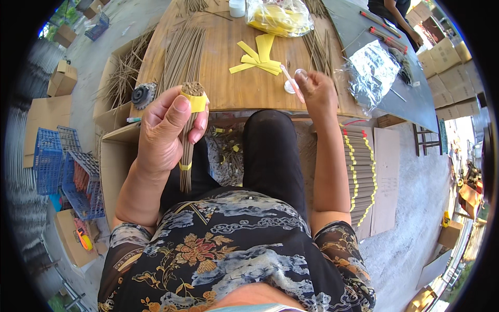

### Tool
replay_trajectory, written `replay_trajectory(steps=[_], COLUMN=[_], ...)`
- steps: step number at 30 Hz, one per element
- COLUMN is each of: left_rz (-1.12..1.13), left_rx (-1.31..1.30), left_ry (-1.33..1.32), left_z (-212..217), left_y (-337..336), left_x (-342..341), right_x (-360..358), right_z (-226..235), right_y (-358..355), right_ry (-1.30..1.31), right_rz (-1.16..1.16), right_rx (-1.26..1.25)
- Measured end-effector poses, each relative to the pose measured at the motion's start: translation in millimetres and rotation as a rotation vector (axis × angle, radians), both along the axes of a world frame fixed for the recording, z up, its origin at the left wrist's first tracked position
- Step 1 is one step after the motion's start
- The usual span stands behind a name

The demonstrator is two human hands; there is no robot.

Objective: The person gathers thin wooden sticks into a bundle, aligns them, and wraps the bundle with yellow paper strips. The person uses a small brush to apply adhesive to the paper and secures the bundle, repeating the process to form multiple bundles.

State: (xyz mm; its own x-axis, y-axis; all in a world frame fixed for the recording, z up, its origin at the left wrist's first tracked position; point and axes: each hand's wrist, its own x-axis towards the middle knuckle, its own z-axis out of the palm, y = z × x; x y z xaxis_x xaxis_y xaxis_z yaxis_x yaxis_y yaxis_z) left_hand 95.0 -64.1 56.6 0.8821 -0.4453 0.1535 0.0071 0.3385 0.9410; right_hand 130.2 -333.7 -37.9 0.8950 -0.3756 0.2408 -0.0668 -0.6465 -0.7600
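The left hand (163,127) is closing around a bundle of thin brown sticks (186,153), with the thumb pressing near its top. The bundle is standing almost upright, over the near edge of the wooden table (223,96) and the person's lap, on the left. A yellow paper band (197,103) is going around its top, and a thin yellow band (185,166) is circling it lower down. The right hand (318,96) is hovering by the table's near edge, on the right, with its fingers curling. A pink and white stick (287,75) is slanting just beside its thumb, but I cannot tell if the fingers are gripping it. Yellow paper strips (263,49) are lying in a loose pile in the middle of the table. Farther away, a clear bag (278,20) is holding more yellow strips, and a white tub (237,8) is standing to its left. Loose brown sticks (183,52) are resting on the table's left side. Low on the right, banded bundles (359,171) are lying in a row. At the far right, another person (399,18) is showing an arm.
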Motion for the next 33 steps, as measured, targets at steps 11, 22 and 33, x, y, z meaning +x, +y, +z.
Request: replay_trajectory(steps=[11, 22, 33], left_rz=[0.026, -0.055, -0.117], left_rx=[-0.045, -0.262, -0.31], left_ry=[0.028, 0.084, 0.123], left_z=[-26.1, -56.0, -69.1], left_y=[-15.0, -20.7, -16.1], left_x=[36.4, 68.9, 93.3], right_x=[3.7, -20.1, 0.1], right_z=[-25.6, -7.9, -11.9], right_y=[-11.1, -17.0, -3.9], right_ry=[0.043, -0.063, 0.023], right_rz=[0.039, 0.059, 0.085], right_rx=[0.462, -0.256, -0.256])
